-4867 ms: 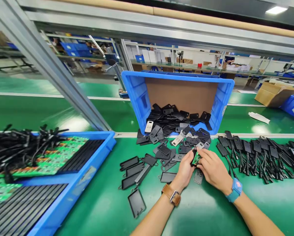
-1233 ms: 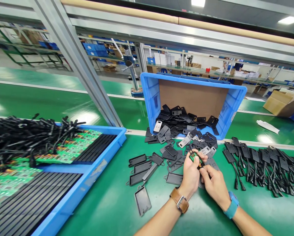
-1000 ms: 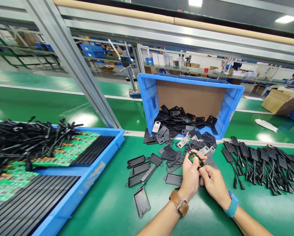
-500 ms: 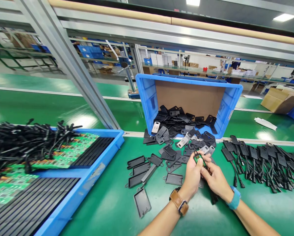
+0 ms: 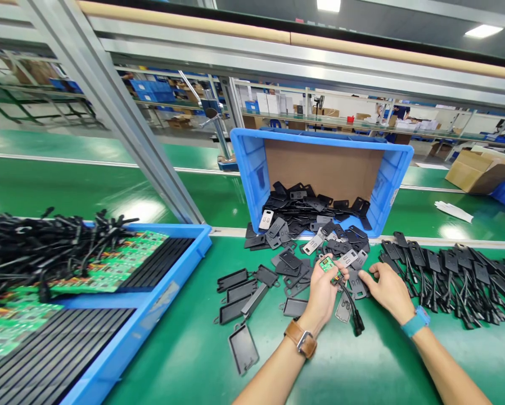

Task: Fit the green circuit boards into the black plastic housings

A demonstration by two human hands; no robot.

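Observation:
In my left hand is a green circuit board, gripped between thumb and fingers. A black cable runs from the board and hangs toward the table, ending in a connector. Whether a case sits under the board is mostly hidden by my fingers. My right hand is off to the right with fingers curled but apart, its thumb tip close to a grey cover plate. Another cover plate lies below, beside the cable. Several black case shells rest left of my left hand.
A tipped blue bin spills black cover plates onto the green table. Finished-looking black cabled units lie in a row at right. At left, a blue tray holds circuit boards and cables. A white glove and cardboard box stand beyond.
My right hand has let go of the circuit board and moved right. My left hand has shifted slightly left with the board, leaving its cable in plain view.

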